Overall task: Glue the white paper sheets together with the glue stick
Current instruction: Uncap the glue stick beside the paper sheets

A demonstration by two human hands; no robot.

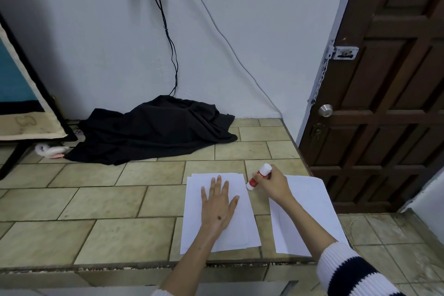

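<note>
Two stacks of white paper sheets [242,228] on the tan tiled counter [108,211]. Left hand [217,206] lies flat, fingers spread, on the left stack. Right hand [274,184] has its fingers curled round a red-and-white glue stick [258,176].

Tiled surface [108,202]: laid in olive-beige rectangular tiles with dark grout, bounded at the rear by a pale wall and at the front by a worn edge. Directly on it are found: a stack of white paper sheets [242,228], slightly fanned, near the front edge; a second group of white sheets [312,202] just to the right, set apart by a strip of bare tile; a crumpled black cloth [153,130] against the wall, well apart from the paper.
</note>
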